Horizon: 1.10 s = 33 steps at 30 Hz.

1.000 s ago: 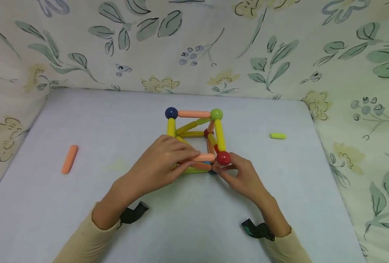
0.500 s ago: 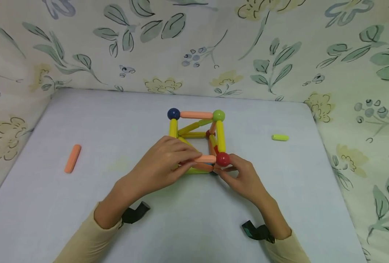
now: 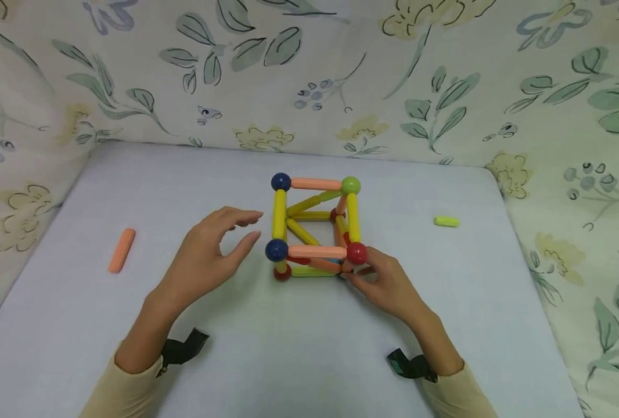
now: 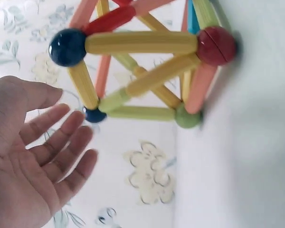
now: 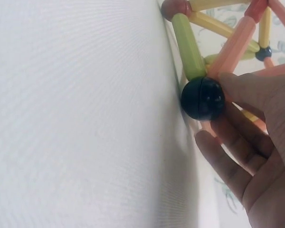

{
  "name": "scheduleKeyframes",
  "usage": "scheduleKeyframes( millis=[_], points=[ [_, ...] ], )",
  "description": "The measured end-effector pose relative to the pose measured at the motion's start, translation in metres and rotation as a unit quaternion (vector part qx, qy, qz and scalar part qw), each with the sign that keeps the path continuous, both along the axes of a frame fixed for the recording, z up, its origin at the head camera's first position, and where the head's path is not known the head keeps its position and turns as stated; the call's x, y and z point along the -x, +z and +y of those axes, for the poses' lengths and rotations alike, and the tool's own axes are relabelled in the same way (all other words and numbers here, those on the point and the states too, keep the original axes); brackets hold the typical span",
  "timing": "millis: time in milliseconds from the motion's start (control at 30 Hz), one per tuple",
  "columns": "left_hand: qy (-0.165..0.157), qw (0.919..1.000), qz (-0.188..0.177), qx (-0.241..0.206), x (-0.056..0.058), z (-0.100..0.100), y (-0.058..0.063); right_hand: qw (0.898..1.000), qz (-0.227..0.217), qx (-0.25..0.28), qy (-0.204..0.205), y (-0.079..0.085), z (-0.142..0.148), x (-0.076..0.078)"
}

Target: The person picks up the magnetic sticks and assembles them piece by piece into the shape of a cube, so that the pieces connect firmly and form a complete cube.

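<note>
In the head view a cube-like frame of magnetic building sticks and balls [image 3: 317, 252] stands mid-table, with yellow, pink, green and red sticks. Its upper corners carry two navy balls [image 3: 276, 251], a green ball [image 3: 351, 185] and a red ball [image 3: 357, 253]. Diagonal yellow-green sticks [image 4: 161, 76] brace it, as the left wrist view shows. My left hand [image 3: 200, 249] is apart from the frame on its left, fingers loosely spread and holding nothing. My right hand [image 3: 388, 290] grips the near right lower corner, thumb and fingers about a dark ball [image 5: 203, 99] and the pink stick there.
A loose pink stick [image 3: 122, 250] lies on the white table [image 3: 288, 348] at the left. On the right lies a short yellow-green stick [image 3: 446, 221]. Floral cloth [image 3: 309, 75] rises behind the table and along its sides.
My left hand has let go of the upper front pink stick and drawn back to the left, uncovering the near navy ball. That stick now meets the red ball. My right hand stays at its corner.
</note>
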<state>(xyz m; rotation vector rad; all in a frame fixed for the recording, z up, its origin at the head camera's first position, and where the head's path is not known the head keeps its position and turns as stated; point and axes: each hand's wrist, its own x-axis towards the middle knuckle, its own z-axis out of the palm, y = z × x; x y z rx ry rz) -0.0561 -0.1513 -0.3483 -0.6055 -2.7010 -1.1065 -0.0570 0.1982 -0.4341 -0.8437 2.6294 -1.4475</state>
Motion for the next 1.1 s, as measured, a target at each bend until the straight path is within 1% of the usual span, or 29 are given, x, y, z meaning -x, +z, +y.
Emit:
scheduleKeyframes(
  millis=[67,133,200,267,367,467,500,567,633,700,767,833,967,1033,1100],
  points=[
    [-0.001,0.9993,-0.038,0.001,0.000,-0.007,-0.008,1.000,-0.002,0.000,-0.002,-0.001,0.000,0.000],
    [-0.015,0.9964,-0.084,-0.001,0.002,-0.009,-0.018,1.000,-0.006,0.000,-0.005,-0.002,0.000,-0.001],
    [-0.034,0.9909,-0.130,-0.007,0.005,-0.008,-0.030,1.000,-0.009,0.000,-0.007,-0.003,0.000,-0.001],
    [-0.057,0.9837,-0.170,-0.016,0.007,-0.005,-0.041,1.000,-0.012,0.001,-0.007,-0.005,0.001,-0.001],
    [-0.087,0.9748,-0.204,-0.026,0.008,0.001,-0.053,1.000,-0.018,0.002,0.002,-0.007,0.002,0.000],
    [-0.104,0.9706,-0.214,-0.033,0.009,0.005,-0.060,0.999,-0.036,-0.002,0.025,-0.009,0.007,0.004],
    [-0.106,0.9700,-0.216,-0.033,0.009,0.006,-0.061,0.998,-0.051,-0.003,0.030,-0.008,0.009,0.005],
    [-0.106,0.9692,-0.220,-0.033,0.008,0.008,-0.063,0.996,-0.087,-0.009,0.027,-0.008,0.012,0.010],
    [-0.104,0.9692,-0.221,-0.029,0.007,0.008,-0.065,0.991,-0.132,-0.018,0.003,-0.007,0.013,0.016],
    [-0.103,0.9685,-0.225,-0.030,0.007,0.009,-0.066,0.985,-0.166,-0.029,-0.037,-0.006,0.010,0.023],
    [-0.100,0.9682,-0.227,-0.036,0.007,0.009,-0.067,0.979,-0.184,-0.039,-0.073,-0.005,0.004,0.030],
    [-0.099,0.9682,-0.225,-0.044,0.006,0.010,-0.067,0.977,-0.182,-0.050,-0.096,-0.005,-0.002,0.037],
    [-0.102,0.9657,-0.232,-0.057,0.007,0.010,-0.068,0.976,-0.172,-0.062,-0.117,-0.002,-0.012,0.045],
    [-0.103,0.9646,-0.238,-0.051,0.007,0.008,-0.068,0.974,-0.177,-0.067,-0.126,-0.001,-0.015,0.046],
    [-0.092,0.9653,-0.242,-0.037,0.008,0.004,-0.065,0.971,-0.187,-0.068,-0.135,-0.001,-0.016,0.046]
  ],
)
